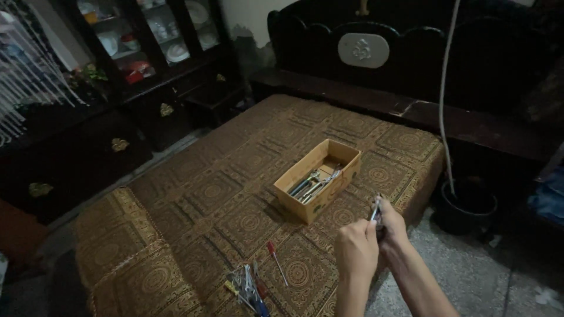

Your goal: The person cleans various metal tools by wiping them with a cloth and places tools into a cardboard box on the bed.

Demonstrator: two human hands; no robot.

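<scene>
My left hand (pixel 356 249) and my right hand (pixel 392 226) are held together above the bed's near right edge, both closed around a small metal tool (pixel 375 209) whose tip sticks up between them. Just left of the hands stands an open cardboard box (pixel 294 196) holding several metal hand tools (pixel 314 185). A red-handled screwdriver (pixel 277 262) lies on the bedspread below the box. More tools (pixel 249 287) with coloured handles lie in a small pile near the bottom edge.
The bed has a brown patterned cover (pixel 235 194) and a dark carved headboard (pixel 364 50). A dark cabinet (pixel 153 47) with dishes stands at the back left. A black bucket (pixel 468 206) with a white hose (pixel 445 88) sits on the floor to the right.
</scene>
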